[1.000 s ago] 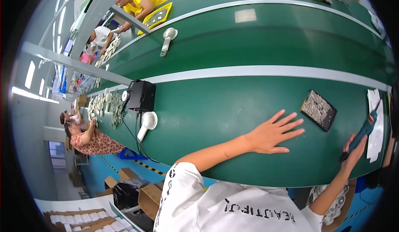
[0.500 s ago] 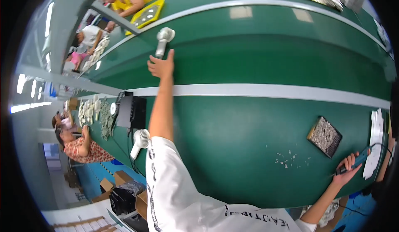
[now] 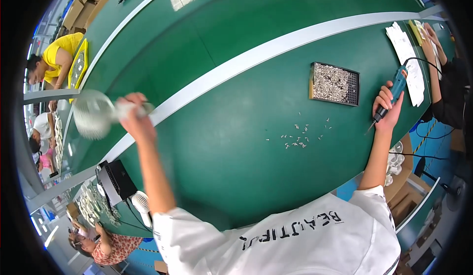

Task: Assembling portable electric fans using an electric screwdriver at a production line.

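A white handheld fan (image 3: pixel 92 115) is in my left hand (image 3: pixel 134 113), gripped by its handle above the green belt (image 3: pixel 212 33). Both are smeared by motion, and the round grille head points left. On the right, my right hand (image 3: pixel 388 106) is wrapped round a teal and black electric screwdriver (image 3: pixel 399 82), whose thin bit points down toward the bench. A cord runs from the tool's top end. Between my arms, small loose screws (image 3: pixel 298 141) lie scattered on the green worktop (image 3: pixel 221 152). Beyond them sits a black-edged tray (image 3: pixel 336 102) full of screws.
A pale rail (image 3: pixel 236 64) divides belt from worktop. By my left elbow stand a black box-like device (image 3: pixel 118 181) and another white fan (image 3: pixel 141 203). White sheets (image 3: pixel 409 60) lie at the right, near a co-worker's hands (image 3: pixel 433 38). Other people work along the left.
My left hand has taken hold of the fan from the belt and lifted it nearer. My right hand still grips the screwdriver. The view has turned and shifted rightward.
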Demonstrator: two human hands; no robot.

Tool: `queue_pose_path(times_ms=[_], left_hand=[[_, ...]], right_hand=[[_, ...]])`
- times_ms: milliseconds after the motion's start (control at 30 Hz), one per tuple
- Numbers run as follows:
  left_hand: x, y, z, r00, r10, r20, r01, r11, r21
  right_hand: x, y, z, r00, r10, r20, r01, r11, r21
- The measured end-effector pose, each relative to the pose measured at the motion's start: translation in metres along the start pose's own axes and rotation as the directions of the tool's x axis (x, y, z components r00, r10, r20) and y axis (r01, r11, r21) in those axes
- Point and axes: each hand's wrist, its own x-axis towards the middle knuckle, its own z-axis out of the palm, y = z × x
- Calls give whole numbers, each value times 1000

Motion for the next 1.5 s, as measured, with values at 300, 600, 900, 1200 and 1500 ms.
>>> queue_pose_path(times_ms=[300,600,900,1200,1500], left_hand=[[-150,75,113,791,-58,608,-315,815,486],[-163,63,100,791,-183,584,-143,873,467],[-175,74,94,517,-292,804,-439,716,543],[-195,88,91,717,-234,657,-298,750,591],[-206,78,117,931,-38,362,-181,815,551]], right_hand=[[-8,18,12,975,-221,-10,210,941,-266],[-40,129,114,938,-179,298,296,859,-418],[-49,219,111,856,16,517,313,780,-542],[-41,224,110,912,4,409,275,735,-620],[-42,216,150,958,-9,285,165,832,-529]])
